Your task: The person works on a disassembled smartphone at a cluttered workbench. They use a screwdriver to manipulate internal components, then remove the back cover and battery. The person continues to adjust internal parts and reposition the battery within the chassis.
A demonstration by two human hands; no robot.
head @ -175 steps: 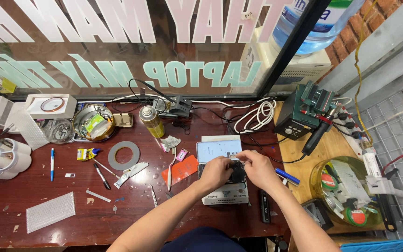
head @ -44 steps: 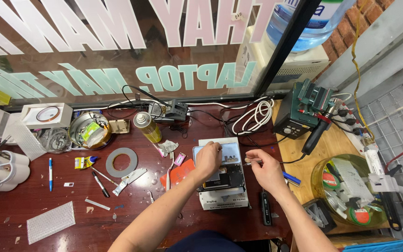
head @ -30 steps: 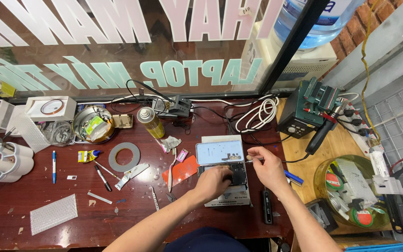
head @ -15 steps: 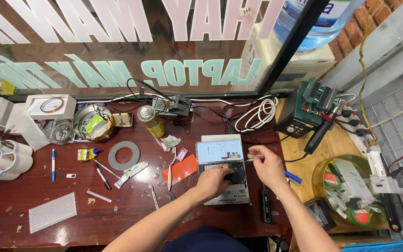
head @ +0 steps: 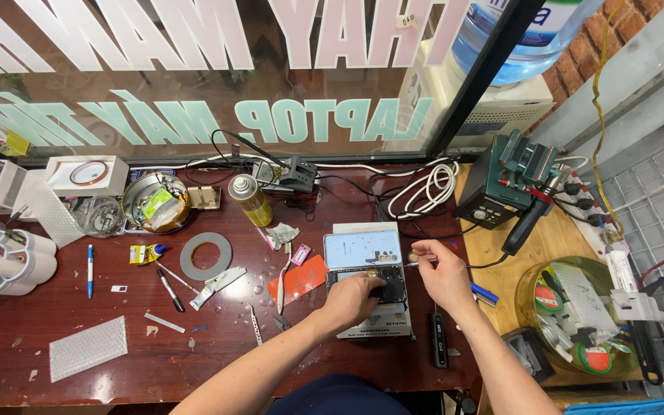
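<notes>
My left hand (head: 359, 296) has come down to press the opened phone (head: 366, 278) flat, while my right hand (head: 441, 270) fingers pinch a thin tool (head: 416, 259) beside it.

Bright light is shining down from above. The wet-looking table (head: 117, 307) is glinting. Edges are bending a little. Everything is looking sharp.

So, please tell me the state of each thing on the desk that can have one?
Phone: opened, lying flat on a white box.
Left hand: pressing on the phone's lower half.
Right hand: pinching a thin tool.
Spray can: upright, capped.
Tape ring: lying flat.
White cable: coiled.
</notes>
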